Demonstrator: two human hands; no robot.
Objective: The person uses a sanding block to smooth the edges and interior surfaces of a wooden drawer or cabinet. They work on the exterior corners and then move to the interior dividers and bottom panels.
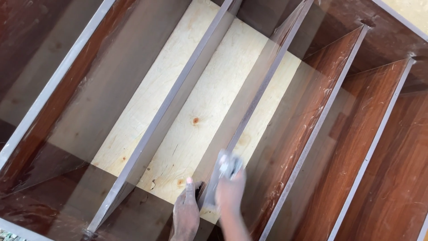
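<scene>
Bracing my left hand [186,213], fingers extended flat, against the divider panel [249,96] at lower centre steadies it; my right hand [229,185] grips a blurred pale tool [226,166] on the panel's edge.

The right hand [229,189] and its pale cloth [226,167] are motion-blurred; frame edges crop the cabinet [312,134].
</scene>
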